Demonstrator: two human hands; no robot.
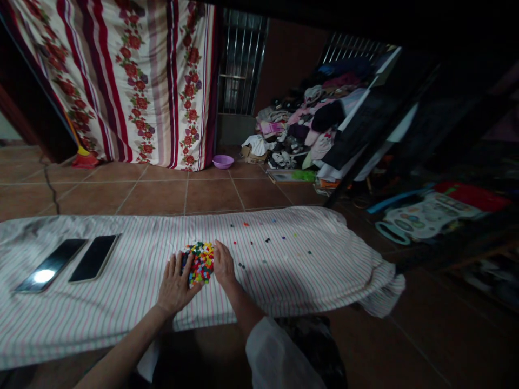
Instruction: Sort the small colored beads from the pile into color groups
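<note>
A heap of small multicoloured pieces (pixel 201 260) lies on a striped cloth (pixel 133 302) in front of me; the pieces are too small to name exactly. My left hand (pixel 176 281) rests against the heap's left side, its fingers spread and the thumb along the near edge. On the opposite side my right hand (pixel 224 263) stands on edge with its fingers stretched out, touching the heap. Several loose pieces (pixel 267 240) are scattered over the cloth to the right of my right hand.
Two dark phones, one with a bright reflection (pixel 52 265) and one beside it (pixel 95 258), lie to the left. Beyond the cloth are a purple basin (pixel 223 161), a red dustpan (pixel 85 160), a flowered curtain (pixel 140 81) and piled clothes (pixel 308 119).
</note>
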